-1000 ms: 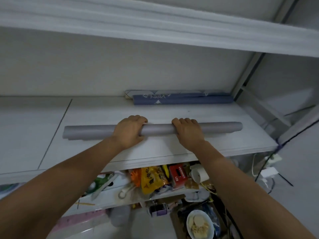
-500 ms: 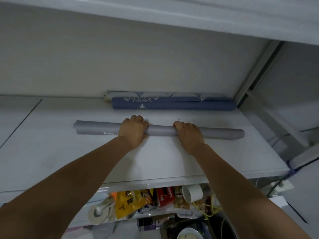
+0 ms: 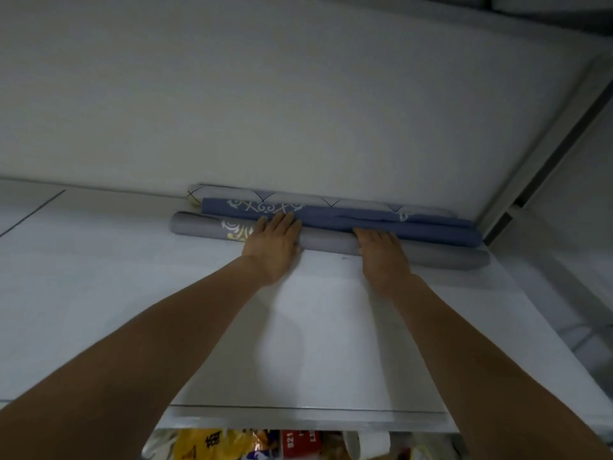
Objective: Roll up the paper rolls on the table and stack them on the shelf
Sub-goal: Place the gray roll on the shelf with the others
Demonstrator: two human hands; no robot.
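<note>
A long grey paper roll (image 3: 328,244) with a pale scroll pattern near its left end lies across the white shelf (image 3: 132,293), tight against a blue patterned roll (image 3: 365,220). Behind that sits a pale roll (image 3: 298,195) with diamond lines, against the back wall. My left hand (image 3: 273,242) lies flat over the grey roll left of its middle, fingers straight and reaching the blue roll. My right hand (image 3: 381,252) presses flat on the grey roll right of its middle. Both hide parts of the roll.
A slanted metal frame post (image 3: 544,144) bounds the shelf at the right, close to the rolls' right ends. Below the shelf's front edge, a yellow bag (image 3: 212,444), a red box (image 3: 298,443) and a white tape roll (image 3: 368,443) show on a lower level.
Both hands have pushed the grey roll back across the shelf until it touches the blue roll. Their fingers have gone from curled over the roll to flat. The view has tilted upward.
</note>
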